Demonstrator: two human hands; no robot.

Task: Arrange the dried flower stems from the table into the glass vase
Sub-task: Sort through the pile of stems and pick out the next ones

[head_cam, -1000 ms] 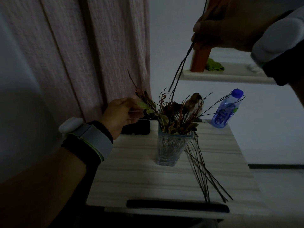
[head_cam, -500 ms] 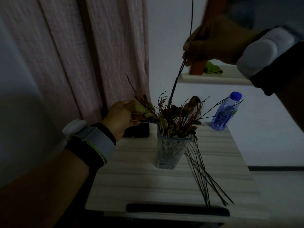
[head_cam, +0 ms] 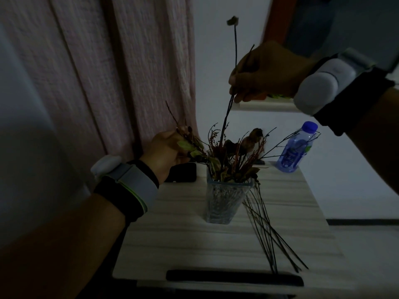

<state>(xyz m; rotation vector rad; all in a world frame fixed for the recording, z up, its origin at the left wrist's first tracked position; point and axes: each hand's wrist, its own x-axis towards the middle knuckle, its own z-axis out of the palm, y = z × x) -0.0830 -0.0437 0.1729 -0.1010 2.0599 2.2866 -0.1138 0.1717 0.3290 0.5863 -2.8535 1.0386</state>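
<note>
A square glass vase (head_cam: 224,203) stands on the pale wooden table (head_cam: 185,240), filled with dried reddish stems and leaves (head_cam: 235,154). My right hand (head_cam: 265,72) is above the vase and pinches a long thin dark stem (head_cam: 226,117) topped by a small dried head; the stem's lower end reaches down among the stems in the vase. My left hand (head_cam: 166,154) holds a leafy dried sprig (head_cam: 190,143) at the vase's left side. Several bare dark stems (head_cam: 269,231) lie on the table to the right of the vase.
A blue-capped water bottle (head_cam: 295,147) stands at the table's far right corner. A dark phone (head_cam: 183,172) lies behind my left hand. A black bar (head_cam: 233,277) lies along the near edge. Pink curtains (head_cam: 108,72) hang at the left; a white shelf is behind my right hand.
My right hand has come down with the long stem, whose lower end now sits among the stems in the vase. My left hand stays on the leafy sprig.
</note>
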